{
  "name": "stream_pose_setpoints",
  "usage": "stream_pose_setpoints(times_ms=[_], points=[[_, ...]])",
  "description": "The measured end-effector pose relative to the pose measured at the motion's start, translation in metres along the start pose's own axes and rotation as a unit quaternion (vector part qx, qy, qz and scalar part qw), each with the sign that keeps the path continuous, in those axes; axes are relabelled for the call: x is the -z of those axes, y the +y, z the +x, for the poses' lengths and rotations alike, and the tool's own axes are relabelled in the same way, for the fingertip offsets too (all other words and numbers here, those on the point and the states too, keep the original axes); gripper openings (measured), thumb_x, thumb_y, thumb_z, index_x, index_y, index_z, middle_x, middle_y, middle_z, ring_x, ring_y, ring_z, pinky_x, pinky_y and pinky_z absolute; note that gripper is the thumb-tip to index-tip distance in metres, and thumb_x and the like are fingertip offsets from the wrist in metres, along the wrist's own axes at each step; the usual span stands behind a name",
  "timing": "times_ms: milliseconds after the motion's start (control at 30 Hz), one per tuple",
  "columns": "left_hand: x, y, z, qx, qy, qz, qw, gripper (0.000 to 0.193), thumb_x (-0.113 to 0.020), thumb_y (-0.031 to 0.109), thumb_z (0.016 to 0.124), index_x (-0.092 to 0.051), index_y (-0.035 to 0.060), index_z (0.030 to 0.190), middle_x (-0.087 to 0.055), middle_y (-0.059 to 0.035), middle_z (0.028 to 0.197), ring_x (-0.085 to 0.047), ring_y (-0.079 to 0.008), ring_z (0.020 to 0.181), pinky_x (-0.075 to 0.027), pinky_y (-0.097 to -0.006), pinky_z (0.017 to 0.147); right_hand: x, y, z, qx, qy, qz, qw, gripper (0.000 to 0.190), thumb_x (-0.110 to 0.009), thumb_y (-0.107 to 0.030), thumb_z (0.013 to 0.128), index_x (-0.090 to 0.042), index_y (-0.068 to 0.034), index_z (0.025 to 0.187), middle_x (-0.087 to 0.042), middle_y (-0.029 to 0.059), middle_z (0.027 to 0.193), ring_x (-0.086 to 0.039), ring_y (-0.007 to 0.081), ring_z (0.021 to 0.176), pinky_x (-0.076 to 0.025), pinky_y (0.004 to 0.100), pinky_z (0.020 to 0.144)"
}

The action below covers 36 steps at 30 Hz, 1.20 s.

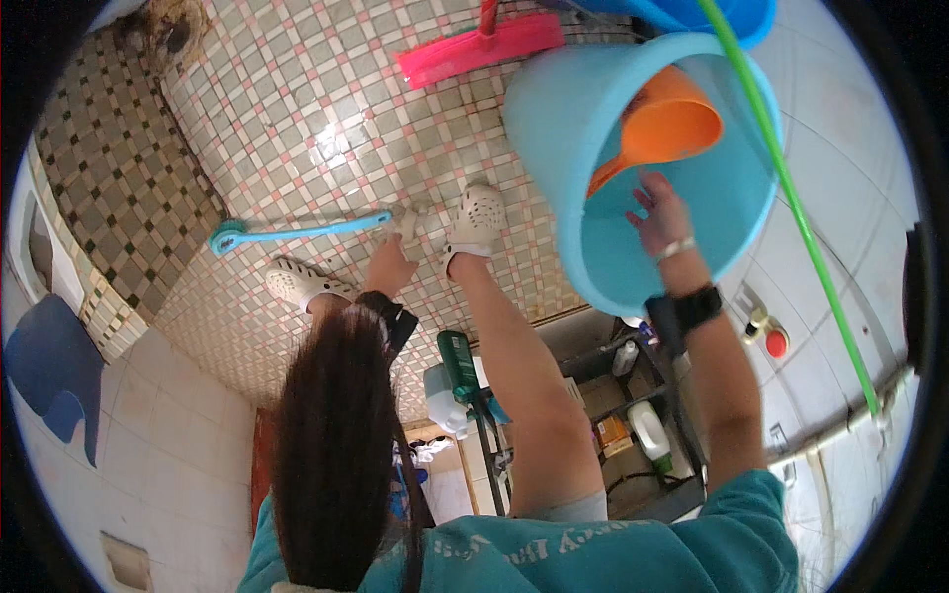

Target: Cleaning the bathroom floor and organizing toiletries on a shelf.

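Note:
My right hand (660, 219), with a bracelet and a black wristband, reaches over the mouth of a large light-blue plastic bucket (549, 126). Its fingers are spread, just below an orange plastic dipper (671, 126) that lies inside. No grip on the dipper shows. Down at the tiled floor, my left hand (391, 265) has its fingers by a crumpled greyish item (406, 221), perhaps a cloth. The handle end of a blue long-handled scrub brush (304, 231) lies beside those fingertips; whether they grip either thing is unclear. The brush head points left.
A pink push broom (482, 48) lies beyond the bucket, and a green pole (786, 178) crosses its rim. Near my right leg stands a dark rack (652, 504) with several bottles, including a green bottle (458, 363). At far left is a dark-blue plastic item (55, 370).

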<state>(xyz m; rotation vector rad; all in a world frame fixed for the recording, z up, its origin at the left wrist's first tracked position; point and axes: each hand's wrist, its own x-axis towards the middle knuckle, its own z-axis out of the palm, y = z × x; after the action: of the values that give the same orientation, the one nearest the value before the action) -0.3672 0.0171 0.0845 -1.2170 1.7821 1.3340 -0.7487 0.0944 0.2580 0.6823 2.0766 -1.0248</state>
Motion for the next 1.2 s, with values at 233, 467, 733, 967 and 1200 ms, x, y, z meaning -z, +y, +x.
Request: stream_pose_setpoints(times_ms=[233, 467, 733, 967, 1200], points=[[-0.070, 0.006, 0.056, 0.149, 0.076, -0.023, 0.986, 0.047, -0.070, 0.028, 0.075, -0.055, -0.0003, 0.108, -0.057, -0.0232, 0.106, -0.056, -0.0377, 0.097, -0.046, -0.0439, 0.080, 0.018, 0.032, 0.095, -0.038, -0.181, 0.024, 0.982, 0.033, -0.058, -0.015, 0.087, -0.048, -0.009, 0.118, -0.058, 0.0062, 0.101, -0.054, 0.0220, 0.095, -0.044, 0.0436, 0.083], [-0.084, -0.019, 0.076, -0.001, 0.175, -0.112, 0.978, 0.019, -0.058, 0.023, 0.080, -0.061, 0.0059, 0.088, -0.062, -0.0182, 0.088, -0.060, -0.0369, 0.083, -0.048, -0.0432, 0.070, 0.041, -0.005, 0.073, 0.296, 0.036, -0.485, 0.822, 0.052, -0.050, -0.008, 0.088, -0.028, -0.014, 0.134, -0.060, 0.0181, 0.104, -0.063, 0.0305, 0.068, -0.051, 0.0399, 0.052], [0.008, 0.052, 0.028, 0.088, 0.051, -0.755, 0.647, 0.019, -0.053, 0.018, 0.092, -0.057, 0.0032, 0.103, -0.062, -0.0056, 0.096, -0.058, -0.0178, 0.086, -0.045, -0.0307, 0.071, 0.017, 0.016, 0.054, 0.480, -0.038, -0.618, 0.622, 0.085, -0.052, 0.000, 0.079, -0.006, -0.023, 0.146, -0.058, 0.0170, 0.098, -0.063, 0.0317, 0.072, -0.052, 0.0396, 0.054], [0.111, 0.152, -0.040, 0.086, -0.094, -0.747, 0.652, 0.037, -0.041, 0.017, 0.097, -0.039, -0.0013, 0.128, -0.047, -0.0105, 0.127, -0.049, -0.0202, 0.114, -0.043, -0.0320, 0.095, 0.039, -0.012, -0.067, 0.129, -0.172, -0.177, 0.961, 0.074, -0.054, -0.002, 0.082, -0.019, -0.019, 0.145, -0.056, 0.0065, 0.082, -0.049, 0.0092, 0.049, -0.042, 0.0229, 0.042], [0.161, 0.221, -0.089, -0.024, -0.105, -0.730, 0.675, 0.039, -0.039, 0.011, 0.096, -0.033, -0.0004, 0.133, -0.045, -0.0119, 0.130, -0.049, -0.0262, 0.115, -0.041, -0.0398, 0.098, 0.065, -0.031, -0.209, 0.190, -0.177, -0.061, 0.964, 0.078, -0.048, 0.006, 0.082, -0.011, -0.018, 0.147, -0.054, 0.0076, 0.099, -0.050, 0.0074, 0.058, -0.042, 0.0212, 0.048]])
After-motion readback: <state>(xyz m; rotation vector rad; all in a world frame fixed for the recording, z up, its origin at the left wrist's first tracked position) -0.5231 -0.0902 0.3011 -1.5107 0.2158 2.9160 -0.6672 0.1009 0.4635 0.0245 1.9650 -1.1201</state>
